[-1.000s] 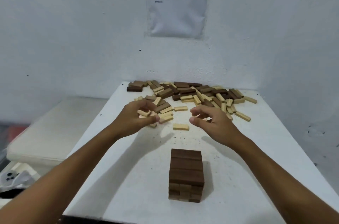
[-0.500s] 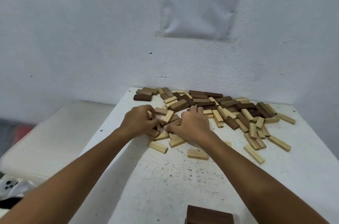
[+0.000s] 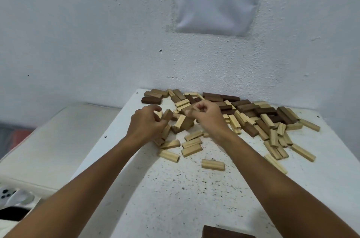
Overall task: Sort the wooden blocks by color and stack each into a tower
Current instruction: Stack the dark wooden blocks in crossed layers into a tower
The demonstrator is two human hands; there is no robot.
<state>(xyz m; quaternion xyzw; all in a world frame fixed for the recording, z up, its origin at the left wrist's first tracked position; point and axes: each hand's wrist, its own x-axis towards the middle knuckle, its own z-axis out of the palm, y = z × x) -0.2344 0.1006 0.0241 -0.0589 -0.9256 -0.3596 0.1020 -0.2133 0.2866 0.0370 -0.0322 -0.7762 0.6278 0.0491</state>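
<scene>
- I see two hands in the block pile [image 3: 243,116] on the table [image 3: 175,189].
- Left hand [image 3: 147,123] grip: holds one brown block [image 3: 167,115].
- Right hand [image 3: 207,115] grip: pinches one brown block [image 3: 188,110].
- Dark tower [image 3: 226,233]: one, partly visible.

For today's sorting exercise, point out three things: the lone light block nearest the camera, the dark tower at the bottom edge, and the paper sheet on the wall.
Lone light block [image 3: 213,165], head view, top face.
Dark tower [image 3: 224,232], head view, top.
Paper sheet [image 3: 216,9], head view, blank lower part.
</scene>
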